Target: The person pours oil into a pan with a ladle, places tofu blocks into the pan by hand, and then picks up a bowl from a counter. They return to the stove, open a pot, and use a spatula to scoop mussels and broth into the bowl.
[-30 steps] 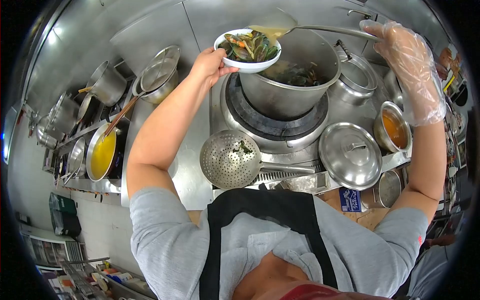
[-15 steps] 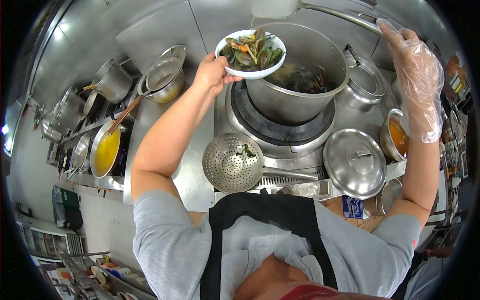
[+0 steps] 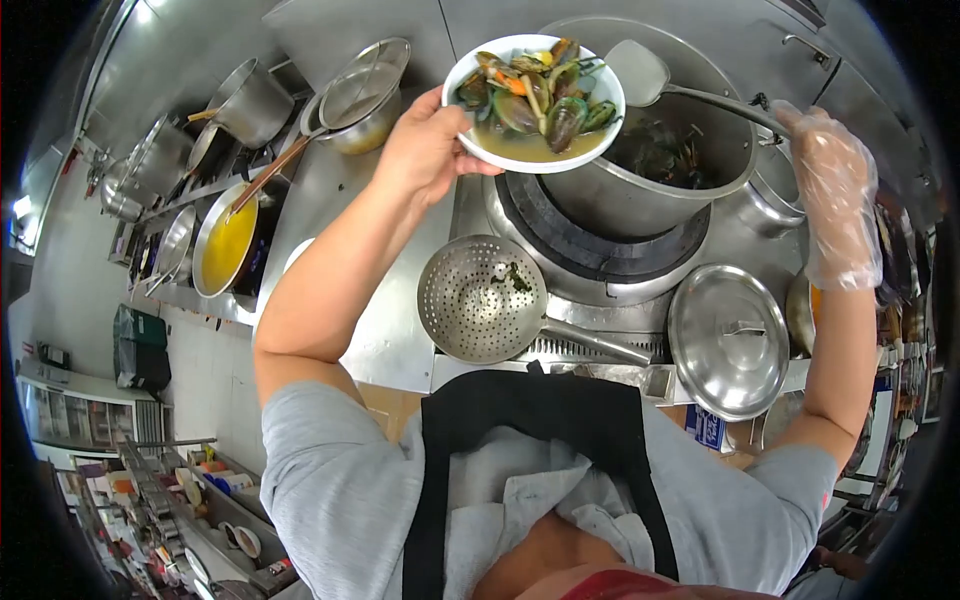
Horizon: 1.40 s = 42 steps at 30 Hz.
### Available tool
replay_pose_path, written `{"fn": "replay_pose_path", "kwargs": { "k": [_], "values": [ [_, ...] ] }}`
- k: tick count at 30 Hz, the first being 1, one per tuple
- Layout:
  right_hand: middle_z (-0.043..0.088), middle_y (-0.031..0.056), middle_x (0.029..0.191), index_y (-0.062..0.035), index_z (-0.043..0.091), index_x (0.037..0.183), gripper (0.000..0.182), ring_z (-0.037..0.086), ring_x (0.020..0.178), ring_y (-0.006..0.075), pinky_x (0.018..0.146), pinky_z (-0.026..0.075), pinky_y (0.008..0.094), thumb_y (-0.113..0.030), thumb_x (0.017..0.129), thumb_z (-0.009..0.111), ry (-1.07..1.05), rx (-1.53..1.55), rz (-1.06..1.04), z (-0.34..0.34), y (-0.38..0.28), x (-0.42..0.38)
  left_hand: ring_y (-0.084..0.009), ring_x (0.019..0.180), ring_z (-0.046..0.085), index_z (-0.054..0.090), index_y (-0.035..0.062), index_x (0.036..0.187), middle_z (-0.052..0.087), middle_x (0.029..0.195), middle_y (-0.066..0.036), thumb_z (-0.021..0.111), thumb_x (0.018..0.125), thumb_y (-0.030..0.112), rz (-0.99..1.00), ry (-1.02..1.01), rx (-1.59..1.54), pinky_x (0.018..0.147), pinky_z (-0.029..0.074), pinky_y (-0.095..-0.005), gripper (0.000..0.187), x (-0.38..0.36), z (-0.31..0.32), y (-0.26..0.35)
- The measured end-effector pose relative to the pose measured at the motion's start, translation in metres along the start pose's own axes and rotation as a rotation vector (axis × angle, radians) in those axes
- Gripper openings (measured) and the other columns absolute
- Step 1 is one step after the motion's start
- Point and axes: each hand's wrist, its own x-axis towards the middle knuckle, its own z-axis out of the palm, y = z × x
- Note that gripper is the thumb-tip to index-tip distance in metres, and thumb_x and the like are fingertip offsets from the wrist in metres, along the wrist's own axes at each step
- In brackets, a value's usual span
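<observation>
My left hand (image 3: 427, 143) grips the rim of a white bowl (image 3: 474, 56), thumb on top and fingers beneath. Green-shelled mussels (image 3: 537, 98) with orange vegetable pieces sit in yellowish broth inside it; the bowl is held up over the near left rim of a large steel stockpot (image 3: 645, 192). In a clear plastic glove, my right hand (image 3: 826, 185) is closed around the long handle of a ladle (image 3: 637, 72). The ladle's pale head is over the pot, close to the bowl's right edge. Dark mussels and liquid (image 3: 660, 155) lie in the pot, partly hidden by its wall.
The stockpot stands on a round black burner (image 3: 600, 240). In front lie a perforated steel strainer (image 3: 470, 300) and a round pot lid (image 3: 728, 340). To the left are a pan of yellow liquid (image 3: 228, 250) and a pot with a sieve (image 3: 360, 95).
The ladle has come down and toward me, from above the bowl to beside it over the pot. More broth shows in the bowl. The camera view has shifted somewhat.
</observation>
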Motion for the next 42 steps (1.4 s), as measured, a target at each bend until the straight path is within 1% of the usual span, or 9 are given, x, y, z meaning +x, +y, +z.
{"fn": "replay_pose_path", "kwargs": {
  "k": [7, 13, 18, 26, 27, 31, 35, 36, 42],
  "values": [
    [0.062, 0.0164, 0.076, -0.0063, 0.060, 0.076, 0.009, 0.063, 0.073, 0.0327, 0.064, 0.049, 0.0433, -0.001, 0.073, 0.053, 0.127, 0.090, -0.209, 0.092, -0.024, 0.006, -0.0310, 0.074, 0.067, 0.039, -0.0061, 0.126, 0.060, 0.101, -0.022, 0.040, 0.079, -0.001, -0.015, 0.133, -0.040, 0.052, 0.061, -0.0344, 0.047, -0.079, -0.028, 0.003],
    [0.059, 0.0196, 0.114, -0.0064, 0.061, 0.109, 0.035, 0.055, 0.108, 0.0339, 0.091, 0.041, 0.0433, -0.021, 0.092, 0.034, -0.213, 0.336, -0.183, 0.204, 0.002, 0.005, -0.0303, 0.079, 0.067, 0.037, -0.0048, 0.130, 0.059, 0.106, -0.021, 0.046, 0.079, 0.001, 0.053, 0.515, -0.052, 0.057, 0.060, -0.0405, 0.053, -0.180, -0.055, -0.003],
    [0.059, 0.0132, 0.120, -0.0080, 0.059, 0.120, 0.038, 0.055, 0.109, 0.0243, 0.093, 0.041, 0.0333, -0.026, 0.090, 0.045, -0.585, 0.767, 0.101, 0.101, -0.068, 0.010, -0.0309, 0.077, 0.065, 0.036, -0.0043, 0.130, 0.057, 0.105, -0.022, 0.045, 0.079, 0.001, 0.073, 0.752, -0.130, 0.050, 0.059, -0.0393, 0.052, -0.261, -0.096, -0.013],
    [0.058, 0.0146, 0.122, -0.0010, 0.051, 0.127, 0.043, 0.059, 0.104, 0.0289, 0.093, 0.045, 0.0364, -0.030, 0.096, 0.044, -0.029, 0.372, -0.021, -0.059, -0.147, 0.019, -0.0288, 0.075, 0.066, 0.034, -0.0033, 0.133, 0.056, 0.108, -0.021, 0.047, 0.079, 0.001, 0.154, 1.085, -0.104, 0.048, 0.059, -0.0355, 0.056, -0.382, -0.140, -0.022],
    [0.067, 0.0094, 0.100, -0.0088, 0.066, 0.109, 0.021, 0.063, 0.091, 0.0250, 0.082, 0.048, 0.0351, -0.017, 0.090, 0.061, 0.386, 0.488, -0.258, -0.083, -0.164, 0.015, -0.0284, 0.076, 0.066, 0.033, -0.0021, 0.134, 0.057, 0.106, -0.021, 0.046, 0.080, 0.002, 0.182, 1.144, -0.101, 0.049, 0.059, -0.0347, 0.056, -0.393, -0.142, -0.027],
    [0.060, 0.0190, 0.114, 0.0032, 0.056, 0.119, 0.032, 0.060, 0.101, 0.0292, 0.090, 0.048, 0.0354, -0.016, 0.095, 0.048, 0.401, 1.082, -0.565, -0.064, -0.211, -0.007, -0.0272, 0.078, 0.066, 0.033, -0.0004, 0.134, 0.058, 0.106, -0.018, 0.045, 0.081, 0.003, 0.296, 1.295, -0.135, 0.051, 0.059, -0.0340, 0.054, -0.437, -0.139, -0.047],
    [0.062, 0.0176, 0.109, 0.0019, 0.061, 0.111, 0.026, 0.060, 0.097, 0.0292, 0.084, 0.049, 0.0347, -0.001, 0.086, 0.055, -0.151, 1.747, -0.611, -0.009, -0.282, -0.015, -0.0301, 0.081, 0.065, 0.034, -0.0017, 0.132, 0.054, 0.111, -0.020, 0.041, 0.079, 0.000, 0.364, 1.444, -0.156, 0.049, 0.059, -0.0366, 0.053, -0.477, -0.120, -0.061],
    [0.065, 0.0167, 0.103, 0.0007, 0.061, 0.110, 0.028, 0.061, 0.094, 0.0308, 0.082, 0.049, 0.0355, 0.004, 0.082, 0.057, 0.253, 1.387, -0.974, -0.060, -0.300, -0.014, -0.0295, 0.080, 0.066, 0.034, -0.0016, 0.132, 0.055, 0.110, -0.020, 0.041, 0.079, 0.000, 0.362, 1.538, -0.170, 0.049, 0.059, -0.0361, 0.053, -0.487, -0.118, -0.066],
    [0.066, 0.0162, 0.095, -0.0012, 0.065, 0.101, 0.027, 0.064, 0.084, 0.0308, 0.075, 0.051, 0.0366, 0.007, 0.075, 0.065, 0.120, 1.521, -1.099, -0.095, -0.362, -0.039, -0.0269, 0.069, 0.066, 0.036, -0.0018, 0.129, 0.059, 0.100, -0.019, 0.040, 0.079, -0.001, 0.379, 1.707, -0.162, 0.048, 0.058, -0.0338, 0.050, -0.554, -0.128, -0.096]
  ]
}}
